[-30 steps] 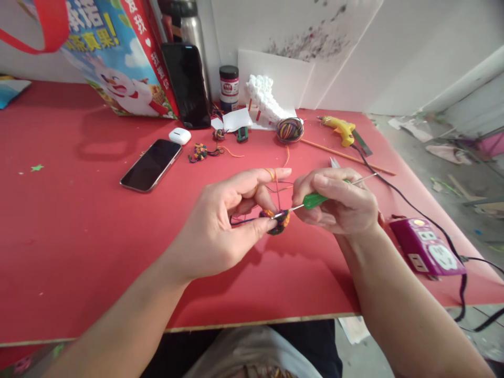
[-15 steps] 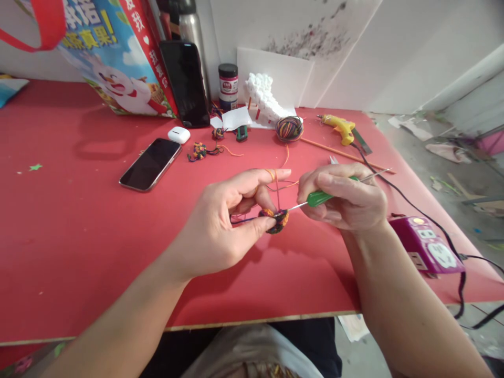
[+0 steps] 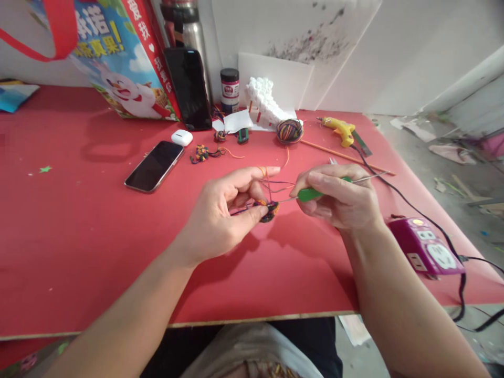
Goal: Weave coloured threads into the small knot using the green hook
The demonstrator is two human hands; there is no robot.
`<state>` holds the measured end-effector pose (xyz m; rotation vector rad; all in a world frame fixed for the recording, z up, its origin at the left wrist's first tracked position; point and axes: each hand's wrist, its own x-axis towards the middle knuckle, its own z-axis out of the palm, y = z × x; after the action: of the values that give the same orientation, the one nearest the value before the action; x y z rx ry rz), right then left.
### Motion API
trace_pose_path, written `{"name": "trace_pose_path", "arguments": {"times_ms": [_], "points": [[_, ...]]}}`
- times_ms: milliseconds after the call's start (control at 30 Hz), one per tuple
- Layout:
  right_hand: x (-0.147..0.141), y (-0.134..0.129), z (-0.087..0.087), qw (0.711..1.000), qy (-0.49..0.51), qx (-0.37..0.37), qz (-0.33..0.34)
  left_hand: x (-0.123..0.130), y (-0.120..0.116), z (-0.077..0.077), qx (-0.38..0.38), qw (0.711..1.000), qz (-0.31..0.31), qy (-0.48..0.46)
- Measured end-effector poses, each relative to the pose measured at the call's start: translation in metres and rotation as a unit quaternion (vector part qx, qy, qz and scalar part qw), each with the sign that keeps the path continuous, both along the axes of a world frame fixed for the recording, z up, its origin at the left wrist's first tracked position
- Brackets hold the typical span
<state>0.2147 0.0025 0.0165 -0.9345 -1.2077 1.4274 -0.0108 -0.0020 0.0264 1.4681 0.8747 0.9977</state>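
Note:
My left hand [image 3: 226,215] pinches a small multicoloured crochet piece [image 3: 270,212] between thumb and fingers, above the red table. Orange and purple yarn [image 3: 269,184] loops round its raised index finger and runs down to the piece. In my right hand [image 3: 338,194] is a crochet hook with a green handle [image 3: 310,195]; its thin metal tip meets the piece at the upper right edge. A ball of multicoloured yarn [image 3: 289,131] lies behind my hands, with an orange strand leading from it. Scissors [image 3: 333,161] show only partly behind my right hand.
A phone [image 3: 155,166], a white earbud case [image 3: 181,138] and another small crochet piece [image 3: 201,153] lie to the left. Behind stand a second phone [image 3: 189,89], a bag [image 3: 129,68] and a jar [image 3: 230,90]. At right are a yellow glue gun [image 3: 339,129] and a purple power strip [image 3: 425,245].
Both hands have shifted slightly left with the crochet piece and the hook. The view has tilted a little. Both grips are unchanged.

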Motion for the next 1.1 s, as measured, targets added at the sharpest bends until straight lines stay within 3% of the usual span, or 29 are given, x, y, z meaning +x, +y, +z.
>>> {"name": "trace_pose_path", "arguments": {"times_ms": [133,267,433,567,700,867,967,1100], "points": [[-0.007,0.004,-0.002,0.999,-0.004,0.030,-0.035,0.001,0.010,-0.002,-0.004,0.999,0.039,-0.006],[-0.017,0.005,0.006,0.988,-0.064,0.121,-0.069,0.002,0.021,0.003,0.028,0.995,0.092,0.027],[-0.031,0.009,0.023,0.941,-0.193,0.257,-0.105,0.003,0.034,0.015,0.122,0.979,0.142,0.074],[-0.040,0.013,0.022,0.903,-0.230,0.339,-0.130,0.005,0.041,0.018,0.171,0.966,0.171,0.092],[-0.047,0.012,0.006,0.926,-0.158,0.298,-0.167,0.006,0.045,0.010,0.156,0.966,0.189,0.081],[-0.045,0.014,-0.011,0.980,0.007,0.127,-0.153,0.005,0.047,-0.002,0.056,0.987,0.150,0.006],[-0.038,0.017,-0.013,0.989,0.063,0.070,-0.116,0.005,0.045,-0.005,0.014,0.992,0.125,-0.021],[-0.033,0.018,-0.011,0.990,0.074,0.061,-0.103,0.005,0.040,-0.004,0.003,0.993,0.116,-0.003]]}}
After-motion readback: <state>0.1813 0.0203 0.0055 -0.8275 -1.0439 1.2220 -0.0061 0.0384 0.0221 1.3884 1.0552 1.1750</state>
